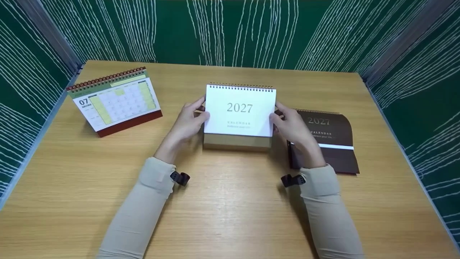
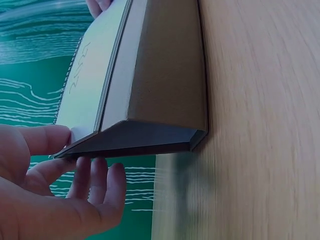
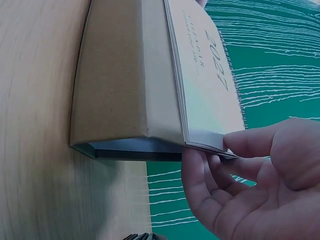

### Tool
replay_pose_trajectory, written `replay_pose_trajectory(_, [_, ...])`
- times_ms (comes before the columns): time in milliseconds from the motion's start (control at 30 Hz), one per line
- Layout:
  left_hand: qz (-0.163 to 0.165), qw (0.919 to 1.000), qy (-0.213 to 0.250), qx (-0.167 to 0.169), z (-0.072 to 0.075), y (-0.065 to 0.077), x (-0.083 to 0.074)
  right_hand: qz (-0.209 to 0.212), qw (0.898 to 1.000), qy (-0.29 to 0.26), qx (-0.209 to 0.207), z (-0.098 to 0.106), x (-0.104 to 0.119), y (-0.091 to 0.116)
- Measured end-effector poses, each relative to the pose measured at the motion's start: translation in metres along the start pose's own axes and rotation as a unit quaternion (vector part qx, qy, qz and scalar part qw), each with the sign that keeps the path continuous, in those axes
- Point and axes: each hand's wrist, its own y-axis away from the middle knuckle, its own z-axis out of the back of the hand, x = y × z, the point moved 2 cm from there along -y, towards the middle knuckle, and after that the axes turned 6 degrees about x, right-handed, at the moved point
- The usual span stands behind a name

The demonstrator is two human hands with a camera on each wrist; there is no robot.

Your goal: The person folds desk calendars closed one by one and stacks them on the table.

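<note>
A white desk calendar (image 1: 240, 111) marked 2027 stands upright at mid-table on its tan folded base (image 1: 237, 142), spiral binding along the top. My left hand (image 1: 187, 120) pinches its left edge, thumb on the front. On the opposite edge my right hand (image 1: 291, 124) pinches likewise. In the left wrist view, the thumb of the left hand (image 2: 55, 185) presses the page corner with fingers behind. The right wrist view shows the right hand (image 3: 250, 175) gripping the other side, and the hollow triangular base (image 3: 115, 75) is visible from its end.
At the left stands another desk calendar (image 1: 118, 104) with a red base, showing 07. A dark brown 2027 calendar (image 1: 323, 158) with a white band sits at the right, partly behind the right forearm. Green panels (image 1: 172, 32) with white lines border the wooden table (image 1: 226, 216).
</note>
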Motion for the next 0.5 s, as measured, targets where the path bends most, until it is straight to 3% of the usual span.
replay_pose_trajectory(167, [0.015,0.9997,0.021,0.004,-0.0011,0.0,0.0011,-0.011,1.0,0.007,-0.017,-0.0008,-0.0025,-0.0018])
replay_pose_trajectory(500, [0.013,0.9995,-0.019,0.021,-0.0028,0.0007,0.0024,-0.002,0.999,0.022,-0.035,-0.0043,-0.0066,-0.007])
